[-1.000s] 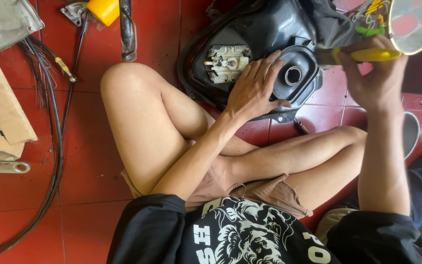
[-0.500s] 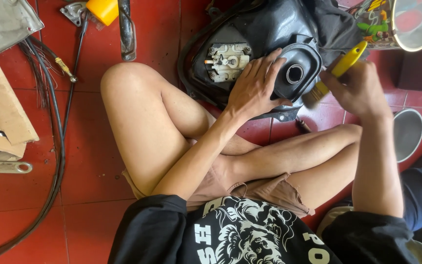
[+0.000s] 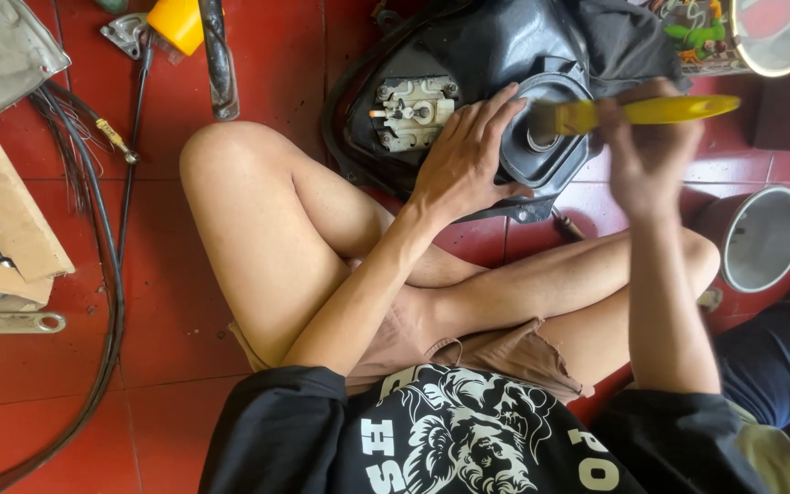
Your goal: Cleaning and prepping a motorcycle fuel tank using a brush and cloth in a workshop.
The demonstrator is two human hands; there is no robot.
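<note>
Black moulded plastic housing (image 3: pixel 468 64) with a round grey port (image 3: pixel 541 137) is lying on the red tiled floor (image 3: pixel 166 384) beyond your knees; it looks stiff, light and likely smooth, so brace its rim. Your left hand (image 3: pixel 464 160) is spreading flat across it, fingers open. Your right hand (image 3: pixel 646 151) is closing around a yellow-handled tool (image 3: pixel 642 112), blurred, at the port.

Black housing (image 3: pixel 468 55) on floor; yellow-handled tool (image 3: pixel 642 112) level at opening.
</note>
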